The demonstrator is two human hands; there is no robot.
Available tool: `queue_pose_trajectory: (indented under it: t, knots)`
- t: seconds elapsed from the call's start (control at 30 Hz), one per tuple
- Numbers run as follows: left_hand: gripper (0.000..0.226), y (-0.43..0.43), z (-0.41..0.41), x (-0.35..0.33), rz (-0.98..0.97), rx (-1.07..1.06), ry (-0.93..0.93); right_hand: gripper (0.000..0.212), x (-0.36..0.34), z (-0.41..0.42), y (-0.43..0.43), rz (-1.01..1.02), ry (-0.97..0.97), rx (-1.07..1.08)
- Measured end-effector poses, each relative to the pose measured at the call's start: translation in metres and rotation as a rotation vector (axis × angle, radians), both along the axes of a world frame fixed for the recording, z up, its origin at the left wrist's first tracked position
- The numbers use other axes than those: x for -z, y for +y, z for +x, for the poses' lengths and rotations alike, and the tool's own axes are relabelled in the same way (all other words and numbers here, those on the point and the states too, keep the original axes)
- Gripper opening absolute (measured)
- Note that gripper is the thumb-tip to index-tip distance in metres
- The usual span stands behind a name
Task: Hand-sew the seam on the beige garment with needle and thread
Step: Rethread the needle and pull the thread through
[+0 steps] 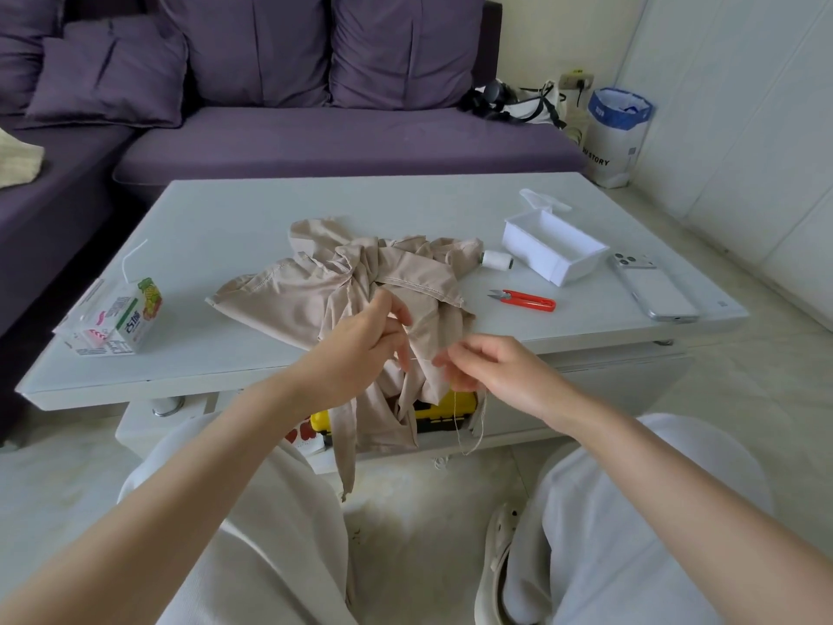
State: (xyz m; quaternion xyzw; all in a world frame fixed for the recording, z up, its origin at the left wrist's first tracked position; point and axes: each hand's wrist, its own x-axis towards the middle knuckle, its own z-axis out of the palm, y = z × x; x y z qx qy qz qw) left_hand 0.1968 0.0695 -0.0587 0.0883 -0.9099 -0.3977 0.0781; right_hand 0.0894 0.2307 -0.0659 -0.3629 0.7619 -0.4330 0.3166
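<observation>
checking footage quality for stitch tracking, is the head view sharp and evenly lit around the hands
Head view: soft even light, faint shadows, no harsh glare on the table; head view edges bow, stretching the forearms; head view centre slightly soft, so the thread below the right hand shows, the needle does not; left hand grips the beige garment.

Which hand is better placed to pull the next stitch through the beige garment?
Right, probably. The right hand pinches the thread, which hangs below it, at the edge of the beige garment; the needle is too small to see. The left hand grips the bunched fabric, steadying it.
</observation>
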Motion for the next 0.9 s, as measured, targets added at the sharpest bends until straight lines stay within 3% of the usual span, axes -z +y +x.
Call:
queue_pose_trajectory:
  t: [0.13,0.23,0.33,0.4,0.53,0.63,0.7,0.77,0.83,0.9]
  knots:
    - [0.012,0.007,-0.005,0.000,-0.199,0.115,-0.019,0.026,-0.006,0.003,-0.001,0.039,0.049,-0.076]
    - [0.016,0.011,-0.007,0.002,-0.408,0.156,0.010,0.035,-0.011,0.007,-0.007,0.040,0.090,-0.115]
    - [0.028,0.014,-0.008,0.001,-0.607,0.141,0.069,0.030,-0.009,0.006,-0.010,0.034,0.131,-0.064]
    - [0.031,0.013,-0.008,0.002,-0.675,0.150,0.074,0.026,-0.009,0.006,-0.010,0.031,0.162,-0.027]
    - [0.017,0.013,-0.007,0.006,-0.674,0.167,0.129,0.025,-0.011,0.007,-0.008,0.097,0.241,-0.029]
    - [0.027,0.014,-0.009,0.009,-0.374,-0.088,0.258,0.017,-0.016,0.003,-0.008,0.049,0.097,0.065]
    - [0.023,0.012,-0.012,0.014,0.045,-0.367,0.392,0.015,-0.020,-0.001,-0.008,-0.021,-0.068,0.165]
    - [0.008,0.015,-0.015,0.018,0.535,-0.520,0.361,0.016,-0.021,-0.005,-0.008,-0.073,-0.147,0.225]
    - [0.020,0.025,-0.021,0.025,0.797,-0.456,0.193,0.015,-0.020,-0.007,-0.010,-0.113,-0.189,0.272]
    - [0.033,0.038,-0.027,0.027,0.884,-0.270,0.069,0.015,-0.018,-0.010,-0.012,-0.143,-0.217,0.327]
